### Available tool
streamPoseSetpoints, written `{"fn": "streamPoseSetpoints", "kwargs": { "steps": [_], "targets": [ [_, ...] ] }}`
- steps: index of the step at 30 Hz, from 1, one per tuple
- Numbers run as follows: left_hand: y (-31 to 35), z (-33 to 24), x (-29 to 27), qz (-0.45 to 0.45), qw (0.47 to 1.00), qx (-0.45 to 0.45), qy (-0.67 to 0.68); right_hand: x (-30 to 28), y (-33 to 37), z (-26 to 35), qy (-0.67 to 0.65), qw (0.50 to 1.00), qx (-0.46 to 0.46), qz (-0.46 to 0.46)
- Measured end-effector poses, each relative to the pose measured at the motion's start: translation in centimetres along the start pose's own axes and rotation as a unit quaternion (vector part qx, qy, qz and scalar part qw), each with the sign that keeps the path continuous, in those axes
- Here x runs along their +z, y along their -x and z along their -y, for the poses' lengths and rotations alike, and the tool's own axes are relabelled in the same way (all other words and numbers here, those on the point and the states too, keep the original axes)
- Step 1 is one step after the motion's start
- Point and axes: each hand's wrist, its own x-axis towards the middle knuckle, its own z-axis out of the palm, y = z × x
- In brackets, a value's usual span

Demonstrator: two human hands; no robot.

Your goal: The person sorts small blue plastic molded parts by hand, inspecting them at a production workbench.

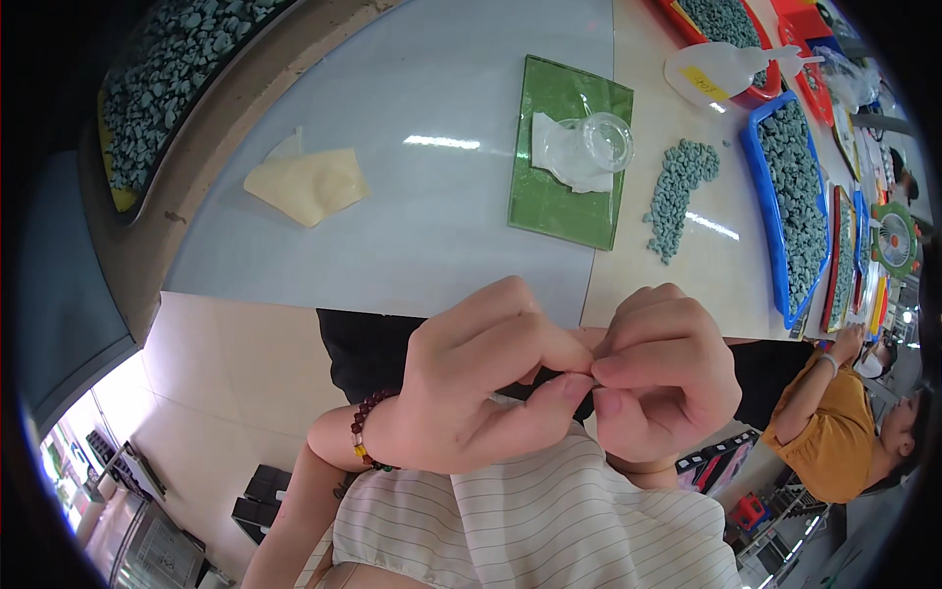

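Note:
My left hand [486, 378], with a dark red bead bracelet [361, 430] at its wrist, meets my right hand [672, 368] just in front of the table's near edge. Thumb and forefinger of each are pinched together, and the fingertips touch. Whatever lies between them, if anything, is too small or hidden to make out. Beyond the hands a green glass-like slab [559, 221] lies on the table. On it rest a crumpled white sheet [559, 152] and a small clear round cup [608, 143]. To the slab's right spreads a loose heap of grey-green stone chips [675, 191].
A blue tray [754, 147] full of chips stands at the right, near a clear squeeze bottle [702, 74]. Cream paper [309, 187] lies on the left. A dark tray of stones [182, 88] sits far left. Another person in an orange top [829, 432] sits at right.

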Motion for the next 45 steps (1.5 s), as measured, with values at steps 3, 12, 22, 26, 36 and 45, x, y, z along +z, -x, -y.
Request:
{"fn": "streamPoseSetpoints", "kwargs": {
  "steps": [3,12,22,26,36,45],
  "targets": [
    [-0.1,0.0,0.0,-0.006,1.000,0.020,-0.010,0.1,-0.1,0.0,-0.001,1.000,-0.004,0.001],
    [-0.1,-0.4,-0.2,-0.015,1.000,0.002,-0.012,-0.5,-1.0,-0.1,0.153,0.974,-0.167,0.030],
    [-0.1,-0.4,-1.0,-0.062,0.998,0.016,0.004,0.4,-2.4,0.4,0.196,0.957,-0.211,0.038],
    [-0.8,-1.3,-0.5,-0.060,0.992,-0.070,0.084,-1.7,-4.6,0.0,0.285,0.941,-0.182,0.007],
    [1.0,0.5,-2.0,0.033,0.864,-0.094,0.493,-1.6,-7.3,-1.5,0.445,0.868,-0.210,0.060],
    [0.3,0.5,-1.9,0.003,0.905,-0.082,0.416,-1.2,-5.7,-1.2,0.261,0.958,-0.115,0.022]
  ]
}}
